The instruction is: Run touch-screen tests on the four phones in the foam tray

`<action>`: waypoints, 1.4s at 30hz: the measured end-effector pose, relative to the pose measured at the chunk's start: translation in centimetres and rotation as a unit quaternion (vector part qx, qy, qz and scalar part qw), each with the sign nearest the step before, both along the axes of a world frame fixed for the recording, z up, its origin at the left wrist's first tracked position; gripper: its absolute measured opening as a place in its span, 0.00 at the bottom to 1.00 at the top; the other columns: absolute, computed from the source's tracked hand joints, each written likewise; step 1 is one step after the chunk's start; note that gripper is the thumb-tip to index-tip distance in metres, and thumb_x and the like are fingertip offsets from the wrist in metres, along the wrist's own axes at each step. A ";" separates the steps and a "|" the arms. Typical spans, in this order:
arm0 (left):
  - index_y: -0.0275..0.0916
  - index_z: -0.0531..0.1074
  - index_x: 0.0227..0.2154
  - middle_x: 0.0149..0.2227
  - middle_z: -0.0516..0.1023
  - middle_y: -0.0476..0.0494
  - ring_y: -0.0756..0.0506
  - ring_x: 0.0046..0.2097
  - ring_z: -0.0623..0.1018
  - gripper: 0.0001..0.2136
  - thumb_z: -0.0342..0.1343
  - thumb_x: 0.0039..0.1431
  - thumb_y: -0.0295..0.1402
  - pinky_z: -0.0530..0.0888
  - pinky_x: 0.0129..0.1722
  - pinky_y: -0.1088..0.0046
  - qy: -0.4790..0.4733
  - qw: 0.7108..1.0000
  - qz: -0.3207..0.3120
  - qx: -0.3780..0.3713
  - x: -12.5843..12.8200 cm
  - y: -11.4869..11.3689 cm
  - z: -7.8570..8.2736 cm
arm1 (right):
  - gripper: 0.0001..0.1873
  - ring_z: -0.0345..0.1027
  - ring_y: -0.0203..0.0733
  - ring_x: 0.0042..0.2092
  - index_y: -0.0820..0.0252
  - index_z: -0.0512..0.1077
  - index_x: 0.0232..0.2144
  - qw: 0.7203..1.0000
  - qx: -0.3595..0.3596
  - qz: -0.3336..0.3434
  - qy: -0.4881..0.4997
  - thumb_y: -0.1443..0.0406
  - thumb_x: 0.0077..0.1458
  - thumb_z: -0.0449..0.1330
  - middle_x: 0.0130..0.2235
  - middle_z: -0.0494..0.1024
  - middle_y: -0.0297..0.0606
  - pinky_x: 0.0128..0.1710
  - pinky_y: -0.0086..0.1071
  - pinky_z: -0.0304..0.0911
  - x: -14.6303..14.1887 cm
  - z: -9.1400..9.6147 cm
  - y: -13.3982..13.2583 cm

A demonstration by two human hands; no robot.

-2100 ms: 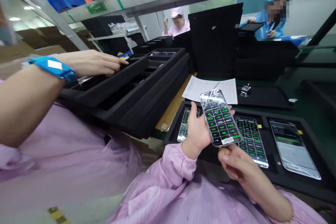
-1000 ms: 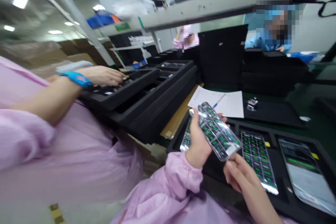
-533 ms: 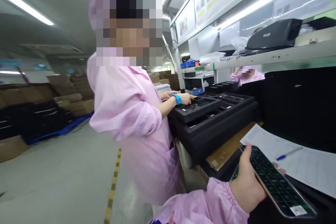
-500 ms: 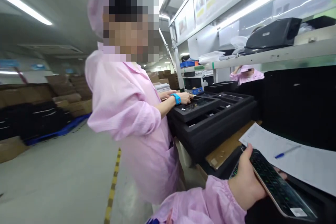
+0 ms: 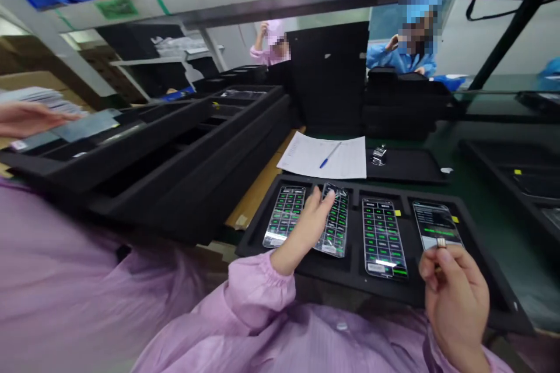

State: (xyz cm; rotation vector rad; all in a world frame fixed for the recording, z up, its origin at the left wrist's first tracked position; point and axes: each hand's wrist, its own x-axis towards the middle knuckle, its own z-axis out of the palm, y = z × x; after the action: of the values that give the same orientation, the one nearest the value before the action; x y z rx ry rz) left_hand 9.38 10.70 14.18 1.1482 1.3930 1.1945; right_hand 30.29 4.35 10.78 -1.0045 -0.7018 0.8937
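Your left hand (image 5: 306,227) is open, wrist low over the near rim of the black foam tray (image 5: 354,185), with its fingertips (image 5: 331,196) resting on the far end of a smartphone in a clear film sleeve (image 5: 336,221). That phone lies second from the left in the tray, among three other phones. It should handle as a light, stiff slab, but the glass is fragile and the film slippery, so take it by its long edges rather than pressing on the screen. Your right hand (image 5: 455,294) is closed in a pinch on a small metal piece (image 5: 441,243), too small to identify, just above the near end of the rightmost phone (image 5: 435,224). Beyond the tray, a blue pen (image 5: 330,154) lies on a sheet of paper (image 5: 345,157). A co-worker's hand (image 5: 26,119) is at far left.
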 end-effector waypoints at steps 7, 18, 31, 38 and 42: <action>0.25 0.42 0.70 0.68 0.58 0.23 0.31 0.71 0.56 0.35 0.41 0.69 0.44 0.55 0.68 0.46 0.452 0.872 -0.166 0.091 5.8 -2.9 0.1 | 0.12 0.61 0.32 0.23 0.60 0.70 0.24 0.998 0.049 0.019 0.028 0.60 0.55 0.64 0.22 0.68 0.33 0.19 0.23 0.51 0.5 -1.6 -0.7; 0.39 0.54 0.66 0.59 0.72 0.31 0.36 0.63 0.71 0.31 0.51 0.65 0.47 0.68 0.60 0.57 -0.122 0.987 -0.027 -0.101 9.5 -1.4 -1.0 | 0.15 0.59 0.34 0.22 0.58 0.64 0.21 0.993 0.117 -0.005 0.031 0.61 0.58 0.58 0.19 0.62 0.30 0.21 0.26 0.52 0.0 -1.0 -0.6; 0.33 0.73 0.42 0.41 0.81 0.33 0.36 0.44 0.81 0.26 0.35 0.70 0.47 0.76 0.48 0.55 -0.484 0.850 -0.025 -0.205 8.2 0.2 3.4 | 0.15 0.37 0.24 0.15 0.58 0.61 0.22 0.901 -0.096 0.350 0.238 0.64 0.52 0.64 0.22 0.68 0.29 0.13 0.23 0.33 1.2 1.6 -3.7; 0.35 0.73 0.34 0.35 0.80 0.38 0.41 0.44 0.81 0.26 0.33 0.72 0.44 0.74 0.51 0.60 -0.500 0.855 -0.012 -0.139 7.7 -0.8 5.0 | 0.20 0.42 0.25 0.17 0.59 0.70 0.37 0.938 -0.127 0.309 0.090 0.53 0.50 0.70 0.19 0.63 0.24 0.15 0.20 0.37 -1.4 1.1 -2.7; 0.36 0.73 0.31 0.30 0.79 0.44 0.44 0.39 0.80 0.23 0.38 0.72 0.43 0.74 0.52 0.62 -0.503 0.848 -0.016 -0.169 7.5 -1.0 4.9 | 0.23 0.48 0.26 0.18 0.60 0.67 0.27 0.961 -0.109 0.253 0.024 0.50 0.48 0.71 0.18 0.61 0.25 0.16 0.21 0.42 -2.0 0.7 -2.4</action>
State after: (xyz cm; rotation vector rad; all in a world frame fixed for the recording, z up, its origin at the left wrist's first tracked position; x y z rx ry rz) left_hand 16.87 9.73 19.05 0.1785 0.6946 1.1817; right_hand 28.25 1.92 11.45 -1.0087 -0.8486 1.4633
